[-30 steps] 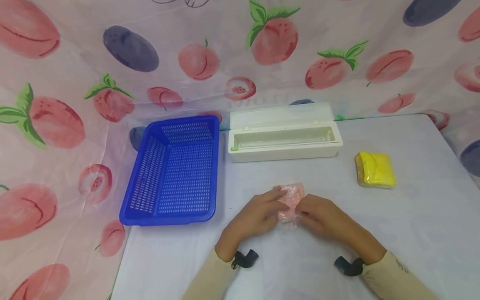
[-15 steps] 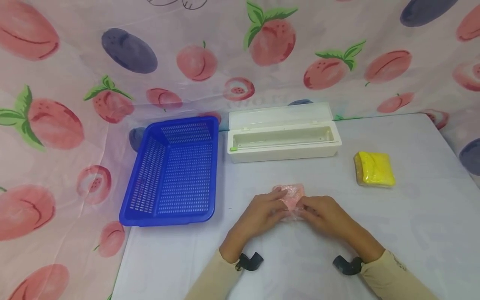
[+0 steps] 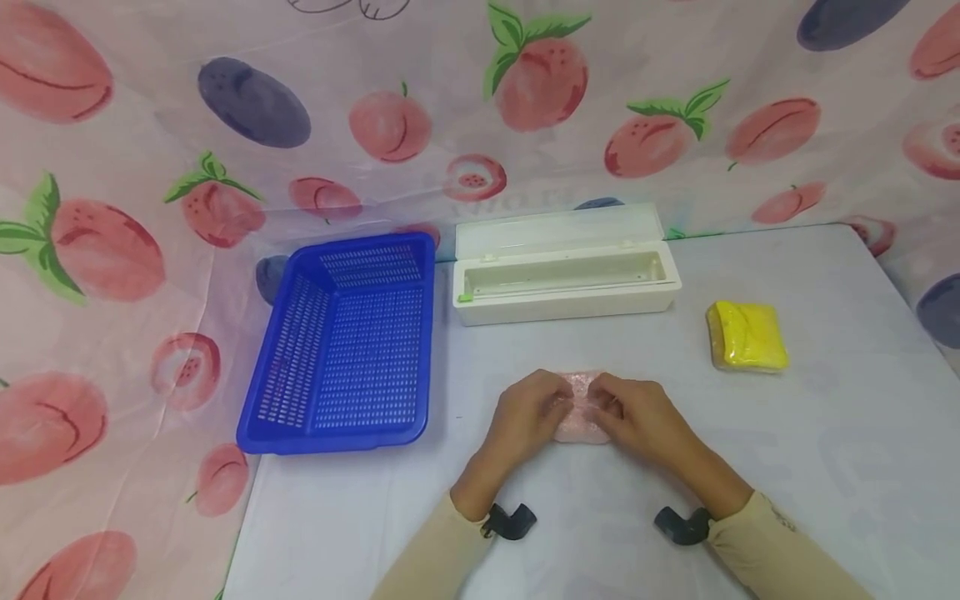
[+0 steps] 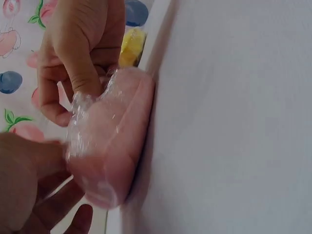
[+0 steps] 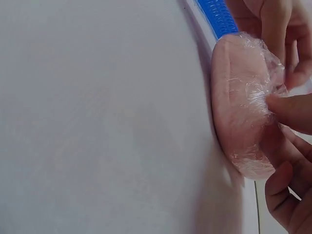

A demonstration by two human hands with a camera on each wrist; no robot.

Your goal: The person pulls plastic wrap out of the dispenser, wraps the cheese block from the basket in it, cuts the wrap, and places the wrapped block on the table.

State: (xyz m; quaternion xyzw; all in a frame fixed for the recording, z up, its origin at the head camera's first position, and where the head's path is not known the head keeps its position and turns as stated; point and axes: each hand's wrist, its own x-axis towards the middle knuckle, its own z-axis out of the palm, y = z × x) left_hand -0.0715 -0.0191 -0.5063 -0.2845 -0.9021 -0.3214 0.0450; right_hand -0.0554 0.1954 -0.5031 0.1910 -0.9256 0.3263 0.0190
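Note:
A pink, round-edged block (image 3: pixel 581 430) in clear plastic wrap (image 4: pixel 83 124) lies on the white table, between my hands. My left hand (image 3: pixel 527 412) is at its left side, thumb and fingertips pinching the wrap on top. From the other side my right hand (image 3: pixel 639 415) pinches the wrap too, its thumb pressed to the crinkled film in the right wrist view. The film is bunched along the upper face, while the block's side looks smooth. Fingers cover part of the block in the head view.
Left of the hands stands a blue perforated basket (image 3: pixel 335 437). A white plastic-wrap dispenser (image 3: pixel 566 310) with its lid raised is at the back. To the right lies a yellow wrapped block (image 3: pixel 750 336). Fruit-patterned cloth (image 3: pixel 420 50) hangs behind the table.
The loose film at the block's near edge has been folded up over it. Both hands have shifted slightly, and now face each other across the block's top.

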